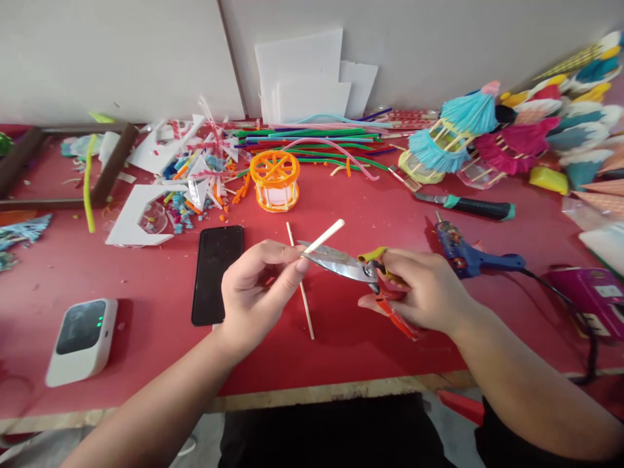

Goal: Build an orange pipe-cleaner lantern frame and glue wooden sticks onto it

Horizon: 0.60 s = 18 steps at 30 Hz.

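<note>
Between thumb and forefinger, my left hand [266,286] pinches a pale wooden stick [326,235] that slants up to the right. My right hand [424,286] grips a pair of scissors [344,265] with a yellow and a red handle. The blades meet the stick close to my left fingertips; whether they have cut into it I cannot tell. Below, a thin wooden stick [307,305] lies on the red table [263,364], partly hidden by my left hand and the blades. Beyond my hands stands a small round orange frame [274,179] with pale uprights.
A black phone [214,266] and a white device [82,338] lie left. A blue glue gun [468,250], a green-black utility knife [472,207] and blue-roofed model [453,130] are right. Coloured pipe cleaners [312,140], foam scraps [141,214] and white boards [307,78] line the back.
</note>
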Available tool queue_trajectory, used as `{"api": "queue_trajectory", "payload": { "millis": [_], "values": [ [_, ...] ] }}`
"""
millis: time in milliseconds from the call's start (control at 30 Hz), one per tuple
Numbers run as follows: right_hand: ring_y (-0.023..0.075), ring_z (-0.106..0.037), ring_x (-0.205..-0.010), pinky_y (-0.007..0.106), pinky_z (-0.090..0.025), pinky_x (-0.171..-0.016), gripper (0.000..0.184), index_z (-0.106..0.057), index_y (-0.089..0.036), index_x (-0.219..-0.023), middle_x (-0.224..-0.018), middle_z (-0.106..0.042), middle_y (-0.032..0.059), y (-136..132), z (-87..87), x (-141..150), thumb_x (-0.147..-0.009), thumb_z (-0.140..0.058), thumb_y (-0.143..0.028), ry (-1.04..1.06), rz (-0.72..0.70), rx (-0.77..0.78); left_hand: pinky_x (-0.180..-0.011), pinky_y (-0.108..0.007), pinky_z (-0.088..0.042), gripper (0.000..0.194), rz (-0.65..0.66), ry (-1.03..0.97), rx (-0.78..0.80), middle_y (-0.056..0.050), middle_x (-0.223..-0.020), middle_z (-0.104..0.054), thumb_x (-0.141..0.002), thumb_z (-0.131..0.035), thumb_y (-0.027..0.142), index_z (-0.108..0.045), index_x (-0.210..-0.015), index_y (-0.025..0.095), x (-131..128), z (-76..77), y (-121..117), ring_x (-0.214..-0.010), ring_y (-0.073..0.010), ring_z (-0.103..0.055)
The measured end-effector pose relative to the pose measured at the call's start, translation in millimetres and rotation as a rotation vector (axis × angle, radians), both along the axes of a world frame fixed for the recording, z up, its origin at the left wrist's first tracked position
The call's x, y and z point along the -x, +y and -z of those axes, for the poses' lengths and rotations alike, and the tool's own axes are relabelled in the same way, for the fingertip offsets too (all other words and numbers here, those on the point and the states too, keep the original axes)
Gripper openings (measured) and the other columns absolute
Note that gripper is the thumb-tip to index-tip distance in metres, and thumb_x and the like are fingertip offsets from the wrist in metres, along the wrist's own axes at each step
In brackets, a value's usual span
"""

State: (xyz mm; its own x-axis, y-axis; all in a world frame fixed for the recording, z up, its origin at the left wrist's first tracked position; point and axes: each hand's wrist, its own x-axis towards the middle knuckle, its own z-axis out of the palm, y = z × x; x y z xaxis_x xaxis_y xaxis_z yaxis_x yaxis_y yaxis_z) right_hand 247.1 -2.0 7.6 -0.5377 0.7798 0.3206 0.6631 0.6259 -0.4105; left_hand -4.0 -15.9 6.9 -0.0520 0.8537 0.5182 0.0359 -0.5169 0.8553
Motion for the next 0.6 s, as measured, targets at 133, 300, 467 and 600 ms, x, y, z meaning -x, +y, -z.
{"api": "queue_trajectory", "payload": {
  "millis": [133,300,467,600],
  "values": [
    [0.0119,-0.045,-0.052,0.027,-0.034,-0.049,0.042,-0.042,-0.024,-0.072,-0.065,-0.048,-0.0018,-2.3,1.7,1.7,-0.088,-0.062,-0.058,-0.004,-0.012,-0.016,-0.049,-0.021,-0.051,0.010,0.029,0.001,-0.034,-0.001,-0.088,-0.073,-0.091,-0.070,0.013,-0.070,-0.094,0.023,0.0,5.7,-0.8,-0.052,-0.0056,-0.057],
    [0.0150,-0.051,-0.056,0.028,-0.034,-0.050,0.042,-0.047,-0.023,-0.077,-0.070,-0.055,0.0019,-4.6,2.7,3.7,-0.089,-0.060,-0.061,-0.023,0.019,-0.028,-0.057,-0.023,-0.056,0.009,0.018,0.044,-0.060,-0.003,-0.092,-0.074,-0.092,-0.069,0.013,-0.069,-0.092,0.022,-1.1,7.9,-1.9,-0.062,-0.0086,-0.064],
    [0.0137,-0.046,-0.055,0.028,-0.033,-0.049,0.044,-0.042,-0.024,-0.075,-0.068,-0.050,-0.0001,-5.8,1.3,7.2,-0.089,-0.059,-0.062,-0.005,0.014,-0.021,-0.061,-0.023,-0.056,0.006,-0.022,0.123,-0.110,-0.003,-0.085,-0.073,-0.091,-0.070,0.016,-0.068,-0.089,0.020,1.1,4.4,0.4,-0.072,-0.0121,-0.069],
    [0.0133,-0.043,-0.055,0.028,-0.032,-0.050,0.043,-0.041,-0.025,-0.076,-0.068,-0.048,-0.0007,-6.2,-1.1,8.3,-0.088,-0.059,-0.062,-0.017,0.021,-0.011,-0.059,-0.024,-0.054,0.005,-0.043,0.189,-0.145,-0.003,-0.083,-0.074,-0.090,-0.071,0.016,-0.068,-0.088,0.020,2.9,2.8,1.2,-0.073,-0.0133,-0.069]
  ]
}}
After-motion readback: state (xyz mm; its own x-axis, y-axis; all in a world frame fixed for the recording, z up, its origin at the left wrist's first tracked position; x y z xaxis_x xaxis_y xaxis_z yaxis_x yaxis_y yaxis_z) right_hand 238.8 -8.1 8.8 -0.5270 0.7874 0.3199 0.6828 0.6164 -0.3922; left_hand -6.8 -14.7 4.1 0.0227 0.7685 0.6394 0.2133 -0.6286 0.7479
